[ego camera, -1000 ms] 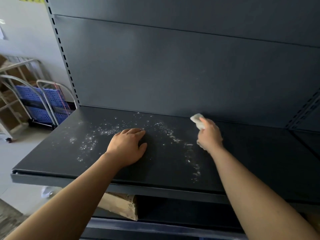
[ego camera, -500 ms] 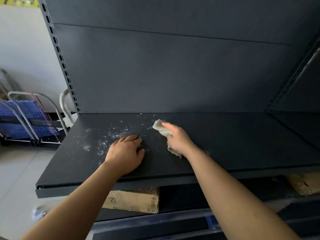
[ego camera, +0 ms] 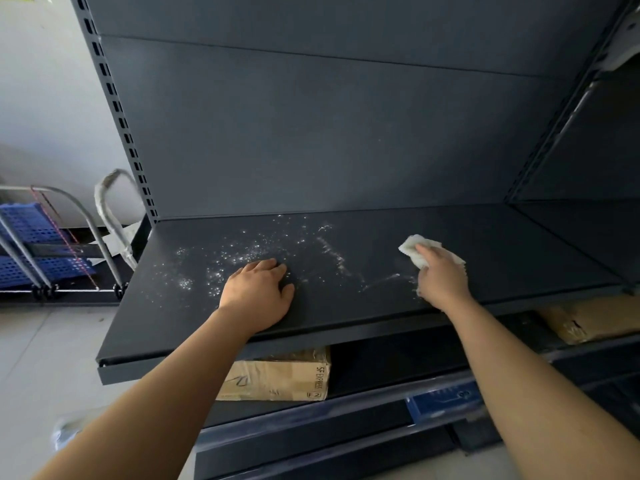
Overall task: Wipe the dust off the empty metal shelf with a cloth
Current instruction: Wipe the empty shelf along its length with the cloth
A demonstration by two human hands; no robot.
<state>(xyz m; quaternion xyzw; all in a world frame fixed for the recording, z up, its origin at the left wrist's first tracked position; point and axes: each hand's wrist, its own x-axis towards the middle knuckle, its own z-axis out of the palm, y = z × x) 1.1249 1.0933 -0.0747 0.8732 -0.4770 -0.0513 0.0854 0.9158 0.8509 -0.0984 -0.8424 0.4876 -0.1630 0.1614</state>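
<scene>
A dark metal shelf [ego camera: 502,244] spans the view at waist height. White dust [ego camera: 242,252] speckles its left half, with thin streaks [ego camera: 336,258] toward the middle. My left hand [ego camera: 258,294] rests flat on the shelf near the front, fingers reaching into the dust. My right hand [ego camera: 441,278] grips a crumpled white cloth [ego camera: 415,247] and holds it down on the shelf right of the streaks. The cloth sticks out past my fingers toward the back panel.
A perforated upright [ego camera: 117,112] stands at the shelf's left end. Cardboard boxes [ego camera: 284,375] [ego camera: 588,320] sit on the lower shelf. Metal trolleys with blue crates [ego camera: 31,244] stand on the floor at the left. Another shelf bay [ego camera: 588,220] adjoins on the right.
My right hand with the cloth has swept from beside my left hand to the right, leaving thin streaks behind it. My left hand has stayed put; the view shifted.
</scene>
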